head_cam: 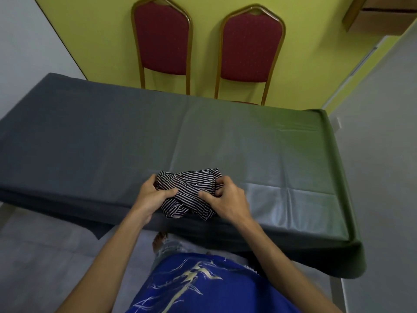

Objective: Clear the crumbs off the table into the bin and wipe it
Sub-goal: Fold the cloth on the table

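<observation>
Head view: we face the long near edge of the table [94,123], which fills most of the frame. It carries a dark grey cover [270,141] marked with fold creases, which hangs over the near edge and the right end. Beyond the far edge, two red upholstered chairs with gold-coloured frames stand side by side against a yellow-green wall [90,35]: the left chair [162,39] and the right chair [251,46], set slightly apart. At the bottom of the frame we see our blue printed shirt [203,288]. The striped cloth [189,184], black and white, lies bunched on the table at the near edge, roughly at mid-length, with its lower folds reaching that edge. Both of our hands grip it. The left hand [150,196] holds the left side, thumb laid across the top of the bundle and fingers curled behind it. The right hand [228,199] holds the right side, thumb pressed on top and fingers curled into the folds.
</observation>
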The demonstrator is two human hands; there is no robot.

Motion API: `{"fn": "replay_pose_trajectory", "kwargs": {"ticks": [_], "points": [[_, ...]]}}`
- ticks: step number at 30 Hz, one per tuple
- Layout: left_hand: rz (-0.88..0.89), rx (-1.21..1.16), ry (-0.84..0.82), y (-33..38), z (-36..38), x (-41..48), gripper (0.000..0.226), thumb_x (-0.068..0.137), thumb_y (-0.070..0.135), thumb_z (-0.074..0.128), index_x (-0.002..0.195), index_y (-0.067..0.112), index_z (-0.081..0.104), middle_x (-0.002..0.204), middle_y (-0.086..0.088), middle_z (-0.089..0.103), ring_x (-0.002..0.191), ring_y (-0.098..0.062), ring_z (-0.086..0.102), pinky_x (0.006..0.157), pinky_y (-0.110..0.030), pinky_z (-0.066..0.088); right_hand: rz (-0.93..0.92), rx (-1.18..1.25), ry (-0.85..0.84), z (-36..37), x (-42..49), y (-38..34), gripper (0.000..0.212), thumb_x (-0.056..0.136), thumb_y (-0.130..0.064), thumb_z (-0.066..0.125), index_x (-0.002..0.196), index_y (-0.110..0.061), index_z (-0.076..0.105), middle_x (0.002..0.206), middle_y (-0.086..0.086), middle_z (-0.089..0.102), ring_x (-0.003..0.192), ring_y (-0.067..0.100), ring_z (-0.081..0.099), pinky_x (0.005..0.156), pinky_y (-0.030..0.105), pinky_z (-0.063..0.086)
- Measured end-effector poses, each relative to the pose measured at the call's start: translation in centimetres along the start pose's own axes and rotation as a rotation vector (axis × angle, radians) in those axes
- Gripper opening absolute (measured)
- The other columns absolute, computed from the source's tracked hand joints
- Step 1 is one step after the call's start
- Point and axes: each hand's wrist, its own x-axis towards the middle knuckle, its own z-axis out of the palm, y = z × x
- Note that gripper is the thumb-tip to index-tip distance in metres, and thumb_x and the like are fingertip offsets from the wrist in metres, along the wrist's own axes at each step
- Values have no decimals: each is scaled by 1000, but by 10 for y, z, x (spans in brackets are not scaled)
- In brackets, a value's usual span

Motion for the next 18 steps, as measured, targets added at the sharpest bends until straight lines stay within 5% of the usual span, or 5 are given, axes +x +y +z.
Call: {"fn": "replay_pose_trajectory", "kwargs": {"ticks": [4,9,12,15,18], "points": [[66,56,-59,9,0,4,53,72,4,84,120,15,63,115,-3,70,105,-16,67,95,-34,53,-29,-162,-87,4,4,-7,91,68,-62,76,138,-25,33,130,3,61,117,29,59,91,43,51],[86,106,-67,21,-1,21,110,66,16,90,154,14,26,152,-8,41,134,-16,45,112,-36,38,-26,-263,-124,-7,19,-16,57,77,-55,72,122,-23,57,117,4,68,110,29,63,86,36,52],[122,158,-105,22,-8,28,115,65,12,91,155,20,21,154,-9,39,138,-20,44,115,-44,36,27,17,-209,-24,33,-19,46,75,-44,82,109,-17,68,90,2,68,79,18,65,66,25,50],[109,255,-96,15,-19,35,112,67,2,87,155,23,21,153,-6,41,133,-20,49,113,-45,39,133,375,-305,-37,46,-18,26,81,-27,80,101,-11,71,66,-2,58,44,6,45,40,18,35],[62,406,-64,7,-24,35,108,71,6,85,155,25,21,147,-3,49,125,-19,56,110,-44,43,271,628,-120,-37,59,-12,16,91,-25,69,99,-11,69,67,0,56,44,9,42,43,20,27]]}}
